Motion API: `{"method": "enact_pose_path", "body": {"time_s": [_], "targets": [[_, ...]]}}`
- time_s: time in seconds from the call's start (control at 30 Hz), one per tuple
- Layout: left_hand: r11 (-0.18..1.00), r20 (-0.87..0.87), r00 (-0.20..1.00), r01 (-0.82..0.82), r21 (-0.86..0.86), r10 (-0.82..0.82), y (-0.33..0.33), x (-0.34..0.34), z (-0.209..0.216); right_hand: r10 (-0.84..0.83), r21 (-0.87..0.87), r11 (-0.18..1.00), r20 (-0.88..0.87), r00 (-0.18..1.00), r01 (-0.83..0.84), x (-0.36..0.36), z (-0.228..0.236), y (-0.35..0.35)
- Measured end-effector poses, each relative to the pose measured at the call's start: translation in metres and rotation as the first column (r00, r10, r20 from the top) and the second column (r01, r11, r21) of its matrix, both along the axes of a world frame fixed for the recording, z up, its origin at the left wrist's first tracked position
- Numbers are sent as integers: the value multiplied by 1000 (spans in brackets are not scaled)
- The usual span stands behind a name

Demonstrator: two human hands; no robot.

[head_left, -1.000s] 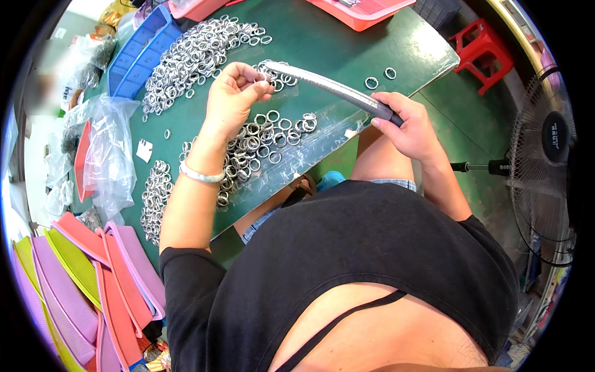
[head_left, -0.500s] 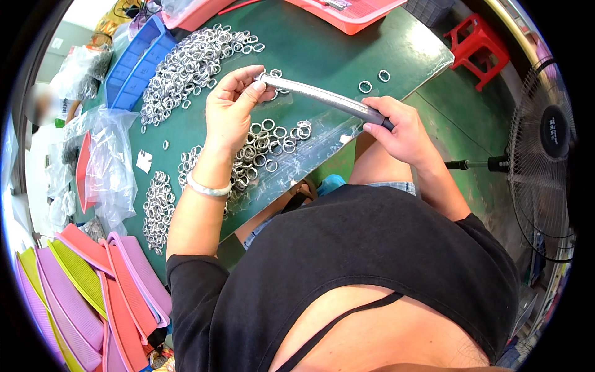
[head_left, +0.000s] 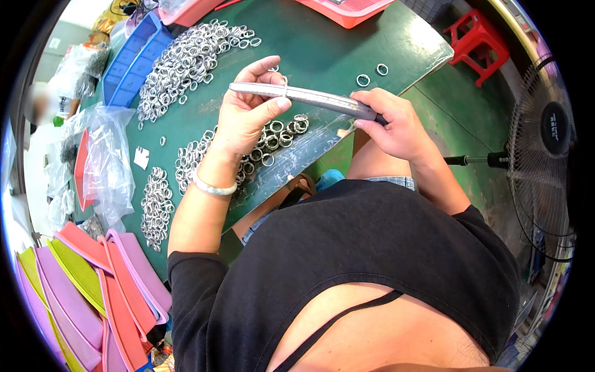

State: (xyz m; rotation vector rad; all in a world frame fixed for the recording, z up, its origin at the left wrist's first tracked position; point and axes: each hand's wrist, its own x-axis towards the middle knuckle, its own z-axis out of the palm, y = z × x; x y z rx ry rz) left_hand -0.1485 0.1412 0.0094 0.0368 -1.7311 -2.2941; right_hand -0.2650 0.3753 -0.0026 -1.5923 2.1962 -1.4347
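A tapered metal ring mandrel [head_left: 322,98] with a dark handle lies across my two hands above the table. My right hand [head_left: 396,123] is closed around its handle. My left hand [head_left: 248,121] pinches a silver ring [head_left: 285,87] that sits around the mandrel, partway along it; the thin tip sticks out past the fingers to the left. Below the mandrel, a cluster of rings [head_left: 273,137] lies near the table edge, partly hidden by my left wrist. Two single rings lie farther right, one ring [head_left: 363,80] beside another [head_left: 382,70].
The green table [head_left: 310,43] bears a large ring pile [head_left: 186,65] and smaller piles [head_left: 157,208] at left. Around them are a blue bin [head_left: 133,62], plastic bags [head_left: 108,164], stacked colored trays [head_left: 93,285] and a pink tray [head_left: 353,15]. A red stool [head_left: 477,43] and fan [head_left: 551,130] stand right.
The ring and my left hand have moved from the mandrel's thin tip along it toward the handle. The tip now shows beyond my left fingers. My right hand keeps its grip.
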Motion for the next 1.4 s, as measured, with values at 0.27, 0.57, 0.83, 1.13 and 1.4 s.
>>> {"method": "enact_pose_path", "body": {"time_s": [0.27,0.57,0.83,1.13,1.4], "targets": [[999,6,1000,-24,-40,24,2,1,-5,-20,20,1000,-39,999,21,1,-1,1],[998,34,998,-58,-4,58,4,11,-2,27,19,999,-40,999,-26,2,-4,-3],[990,52,990,-136,23,134,3,19,5,56,11,998,-36,998,-56,8,4,-12],[968,-62,966,-251,17,252,-2,28,7,-95,-58,995,-295,951,81,13,5,-17],[971,-70,968,-238,34,240,9,30,2,-89,-86,994,-329,940,65,16,4,-19]]}}
